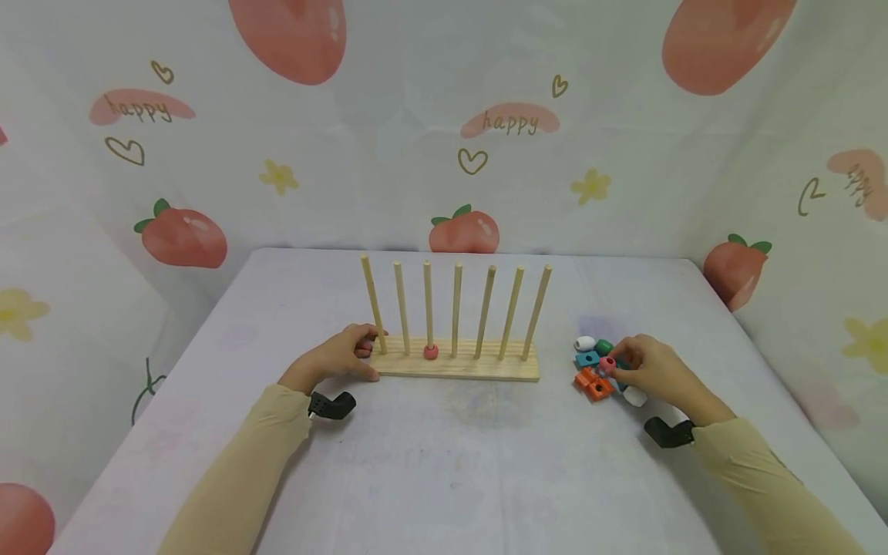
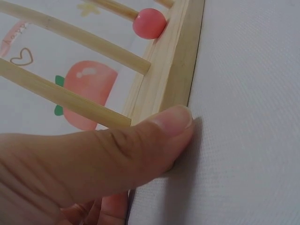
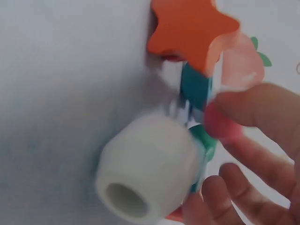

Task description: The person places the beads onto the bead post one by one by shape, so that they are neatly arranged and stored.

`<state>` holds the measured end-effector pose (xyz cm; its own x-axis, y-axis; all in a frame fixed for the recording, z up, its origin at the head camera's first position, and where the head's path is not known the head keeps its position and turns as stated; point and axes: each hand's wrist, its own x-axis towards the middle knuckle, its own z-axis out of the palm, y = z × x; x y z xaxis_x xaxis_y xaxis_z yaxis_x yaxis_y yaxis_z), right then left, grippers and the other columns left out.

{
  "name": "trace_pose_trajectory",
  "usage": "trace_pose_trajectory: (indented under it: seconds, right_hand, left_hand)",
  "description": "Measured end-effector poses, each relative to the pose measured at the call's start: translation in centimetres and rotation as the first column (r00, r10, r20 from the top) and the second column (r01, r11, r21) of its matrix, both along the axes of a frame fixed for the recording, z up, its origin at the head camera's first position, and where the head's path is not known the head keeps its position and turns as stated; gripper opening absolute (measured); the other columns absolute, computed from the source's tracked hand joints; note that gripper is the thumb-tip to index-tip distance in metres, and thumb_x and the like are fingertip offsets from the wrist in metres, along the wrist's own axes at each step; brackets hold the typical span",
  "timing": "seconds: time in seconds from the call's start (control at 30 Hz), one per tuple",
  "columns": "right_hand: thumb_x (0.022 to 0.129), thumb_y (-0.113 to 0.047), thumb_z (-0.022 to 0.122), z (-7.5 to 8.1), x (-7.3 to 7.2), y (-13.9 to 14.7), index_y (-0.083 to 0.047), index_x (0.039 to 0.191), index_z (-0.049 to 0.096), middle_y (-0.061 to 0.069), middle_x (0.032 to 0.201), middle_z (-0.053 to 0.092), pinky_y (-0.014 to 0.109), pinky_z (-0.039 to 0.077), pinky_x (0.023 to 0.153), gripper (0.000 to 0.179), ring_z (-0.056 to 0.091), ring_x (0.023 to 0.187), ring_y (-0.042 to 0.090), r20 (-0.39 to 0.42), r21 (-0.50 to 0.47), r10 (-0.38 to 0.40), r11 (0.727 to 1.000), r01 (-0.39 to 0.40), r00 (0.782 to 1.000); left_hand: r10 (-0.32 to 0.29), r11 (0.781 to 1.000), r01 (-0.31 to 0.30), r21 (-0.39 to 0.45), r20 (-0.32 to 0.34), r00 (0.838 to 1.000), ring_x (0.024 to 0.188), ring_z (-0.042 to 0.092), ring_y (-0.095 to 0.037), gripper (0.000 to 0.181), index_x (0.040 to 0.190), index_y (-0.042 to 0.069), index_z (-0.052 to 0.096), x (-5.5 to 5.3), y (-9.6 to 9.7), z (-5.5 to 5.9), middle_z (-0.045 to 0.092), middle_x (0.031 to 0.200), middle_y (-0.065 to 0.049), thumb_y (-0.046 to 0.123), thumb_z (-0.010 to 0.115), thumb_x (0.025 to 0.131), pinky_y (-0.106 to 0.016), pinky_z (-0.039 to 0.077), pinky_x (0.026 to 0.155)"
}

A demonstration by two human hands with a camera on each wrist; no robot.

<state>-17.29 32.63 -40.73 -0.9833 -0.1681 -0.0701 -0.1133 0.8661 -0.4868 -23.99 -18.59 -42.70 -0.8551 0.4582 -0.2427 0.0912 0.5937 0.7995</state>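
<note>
A wooden peg stand (image 1: 486, 371) with several upright pegs stands mid-table. My left hand (image 1: 338, 358) grips its left end, thumb along the front edge and fingers behind, as the left wrist view also shows. One round pink bead (image 1: 431, 352) sits at the foot of the third peg from the left. At the right, my right hand (image 1: 655, 374) pinches another pink bead (image 3: 222, 124) between thumb and finger, over a small pile of beads. In that pile are orange star-shaped beads (image 3: 194, 33), a white barrel bead (image 3: 152, 161), a green bead (image 1: 603, 348) and a blue block bead (image 1: 586, 359).
A white cloth (image 1: 444, 470) covers the table. Behind it hangs a backdrop (image 1: 388, 169) printed with peaches, hearts and flowers. Black camera mounts (image 1: 333, 405) are strapped at both wrists. A thin green cord (image 1: 147, 389) shows at the left table edge.
</note>
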Motion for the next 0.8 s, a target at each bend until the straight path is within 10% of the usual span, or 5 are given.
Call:
trace_pose_trajectory:
  seconds: [0.23,0.8]
  right_hand:
    - [0.086,-0.018,0.072,1.2,0.5,-0.4,-0.003,0.099,0.056,0.023,0.104,0.065,0.046,0.056,0.075,0.026,0.062,0.099,0.041,-0.072,-0.085,-0.078,0.994,0.072,0.994]
    - [0.089,-0.022,0.07,3.9,1.4,-2.8,-0.009,0.114,0.06,0.01,0.103,0.069,0.031,0.054,0.077,0.029,0.066,0.096,0.028,-0.163,-0.153,-0.039,0.988,0.014,0.986]
  left_hand:
    - [0.002,1.0,-0.002,0.009,0.011,1.0,0.115,0.046,-0.031,0.079,0.137,-0.004,0.045,0.0,-0.1,-0.2,0.04,0.131,-0.023,0.001,0.084,0.069,-0.043,0.041,0.102]
    - [0.0,1.0,0.0,0.022,0.018,1.0,0.115,0.046,-0.032,0.078,0.136,-0.005,0.044,0.2,0.0,0.2,0.042,0.13,-0.024,0.0,0.084,0.069,-0.044,0.041,0.102]
